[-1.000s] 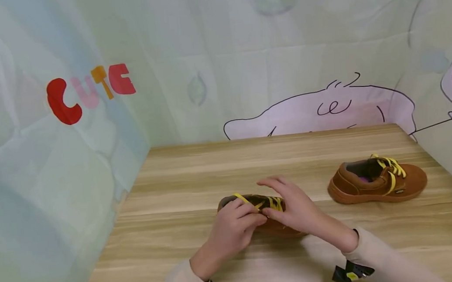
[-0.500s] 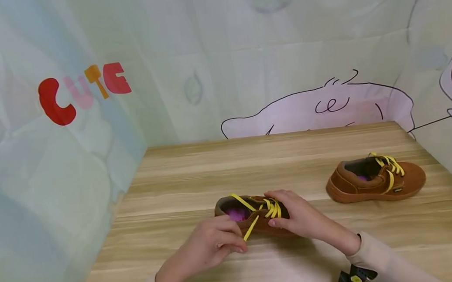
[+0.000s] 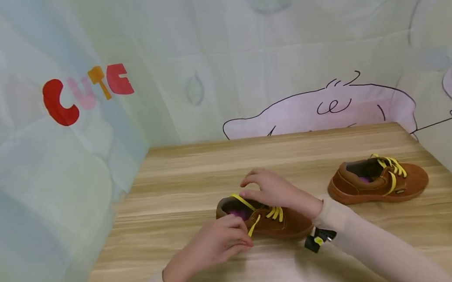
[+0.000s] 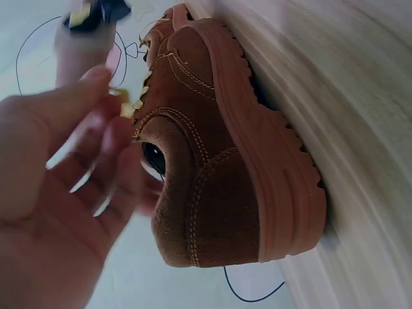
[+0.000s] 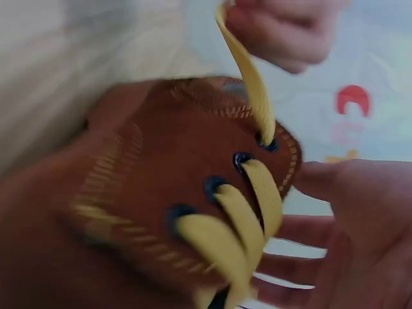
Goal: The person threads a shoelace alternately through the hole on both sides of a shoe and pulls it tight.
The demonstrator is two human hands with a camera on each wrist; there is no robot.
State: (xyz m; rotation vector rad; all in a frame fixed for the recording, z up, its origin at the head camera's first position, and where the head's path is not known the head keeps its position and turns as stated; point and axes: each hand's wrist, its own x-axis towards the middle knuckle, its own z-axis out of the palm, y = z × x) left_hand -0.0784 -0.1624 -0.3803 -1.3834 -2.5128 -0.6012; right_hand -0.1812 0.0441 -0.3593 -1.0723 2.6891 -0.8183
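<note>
A brown shoe (image 3: 294,222) with yellow laces and a purple insole sits on the table, toe to the right. My left hand (image 3: 211,241) pinches one end of the yellow lace (image 5: 248,67) between thumb and fingers, drawing it taut from the top eyelet on the near side. Above the shoe's opening, my right hand (image 3: 278,192) hovers with thumb and fingers apart, close to the other lace end (image 3: 241,201), which lies across the collar. Seen in the left wrist view, the shoe's heel (image 4: 225,212) faces the left hand. The right palm partly hides the shoe's tongue.
A matching brown shoe (image 3: 411,181) with laced yellow laces stands farther back on the right. The wood-grain table (image 3: 181,170) meets a printed cloth backdrop (image 3: 180,43) at the back and sides. A dark wrist camera (image 3: 318,239) is strapped on the right sleeve.
My left hand has pulled the near lace end toward me and down. The right hand left the laced front and moved left, above the opening. The shoe has stayed in place.
</note>
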